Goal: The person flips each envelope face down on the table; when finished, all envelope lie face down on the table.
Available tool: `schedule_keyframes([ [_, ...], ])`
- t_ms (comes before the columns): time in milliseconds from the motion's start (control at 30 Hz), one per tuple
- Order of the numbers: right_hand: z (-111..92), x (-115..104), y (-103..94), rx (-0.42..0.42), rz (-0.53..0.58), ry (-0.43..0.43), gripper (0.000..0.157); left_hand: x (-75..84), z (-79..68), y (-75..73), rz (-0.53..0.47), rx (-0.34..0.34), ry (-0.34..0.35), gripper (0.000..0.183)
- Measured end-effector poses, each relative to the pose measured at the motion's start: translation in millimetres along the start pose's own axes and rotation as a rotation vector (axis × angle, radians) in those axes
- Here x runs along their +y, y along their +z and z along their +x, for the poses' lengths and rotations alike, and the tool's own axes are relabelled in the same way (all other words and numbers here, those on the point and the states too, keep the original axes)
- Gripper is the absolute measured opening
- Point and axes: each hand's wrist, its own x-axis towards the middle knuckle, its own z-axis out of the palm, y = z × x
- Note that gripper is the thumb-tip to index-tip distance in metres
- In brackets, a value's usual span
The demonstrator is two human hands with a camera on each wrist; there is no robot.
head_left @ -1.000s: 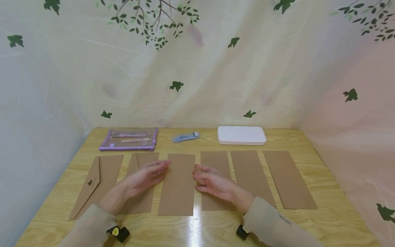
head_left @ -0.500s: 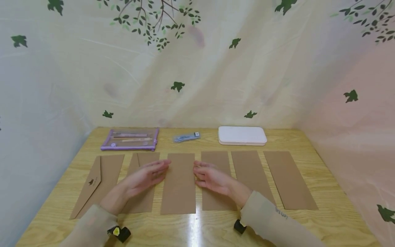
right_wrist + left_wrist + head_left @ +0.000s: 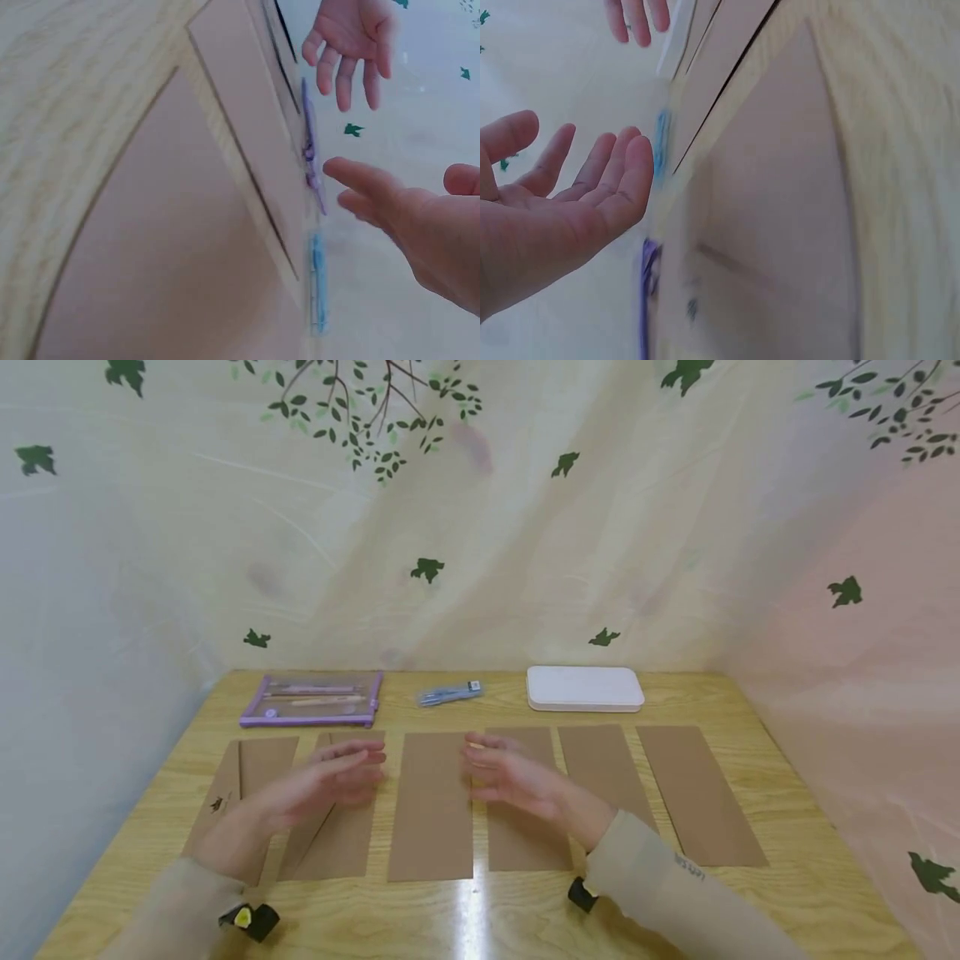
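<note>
Several brown kraft paper envelopes lie side by side across the wooden table [image 3: 480, 918]. My left hand [image 3: 318, 789], blurred, hovers over the second envelope [image 3: 333, 852] from the left, with fingers extended and holding nothing. Part of the leftmost envelope [image 3: 266, 768], with a pointed flap and a small dark print, is hidden by the left arm. Over the gap between the middle envelope [image 3: 431, 810] and the fourth envelope [image 3: 525, 852] is my right hand [image 3: 517, 781], its fingertips overlapping the middle one's right edge. Both wrist views show the palms raised and the fingers loose: left hand [image 3: 570, 202], right hand [image 3: 420, 217].
Along the back of the table are a clear pencil pouch [image 3: 311, 722] with purple edging, a blue packet of pens [image 3: 450, 693] and a white flat case [image 3: 585, 687]. Two more envelopes lie at right, the fifth [image 3: 600, 760] and the outermost [image 3: 701, 793]. A leaf-patterned cloth [image 3: 480, 527] hangs behind.
My left hand has moved left, away from the middle envelope's edge, uncovering more of the second envelope's flap. The right hand has risen slightly. The envelopes look much the same.
</note>
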Motion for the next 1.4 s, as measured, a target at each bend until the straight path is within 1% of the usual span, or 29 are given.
schedule_keyframes([
  [67,2,-4,0.8,-0.010,0.010,-0.015,0.062,5.4,-9.2,-8.3,0.077,0.031,0.014,0.056],
  [200,9,-4,2.0,-0.028,0.007,-0.026,0.057,12.5,-28.2,-25.9,0.236,0.161,0.007,0.057],
  [300,18,1,5.9,-0.060,-0.009,-0.012,0.055,12.7,-39.3,-38.7,0.360,0.270,0.006,0.057],
  [400,28,9,13.5,-0.083,-0.025,0.004,0.055,8.1,-46.4,-49.4,0.475,0.345,0.002,0.054],
  [467,35,14,20.6,-0.090,-0.019,0.010,0.055,2.9,-48.9,-55.1,0.550,0.375,-0.005,0.051],
  [600,48,25,37.1,-0.064,0.022,0.021,0.055,-8.1,-49.9,-61.5,0.591,0.396,-0.028,0.044],
  [733,60,31,53.8,-0.035,0.044,0.033,0.057,-15.8,-46.7,-61.6,0.606,0.431,-0.018,0.039],
  [800,65,36,61.8,-0.004,0.048,0.042,0.057,-18.1,-44.4,-60.1,0.611,0.453,-0.026,0.038],
  [867,70,40,68.7,0.022,0.039,0.055,0.058,-20.1,-43.2,-59.7,0.598,0.464,-0.045,0.038],
  [967,74,45,76.1,0.055,0.032,0.066,0.060,-22.3,-41.8,-59.6,0.547,0.471,-0.084,0.039],
  [1033,75,47,78.8,0.056,0.020,0.064,0.061,-23.5,-40.9,-60.2,0.519,0.481,-0.116,0.039],
  [1233,74,48,85.3,0.060,0.012,0.066,0.063,-26.8,-38.6,-57.3,0.438,0.458,-0.217,0.038],
  [1400,74,47,90.2,0.047,-0.023,0.070,0.064,-29.0,-36.5,-55.2,0.407,0.468,-0.239,0.035],
])
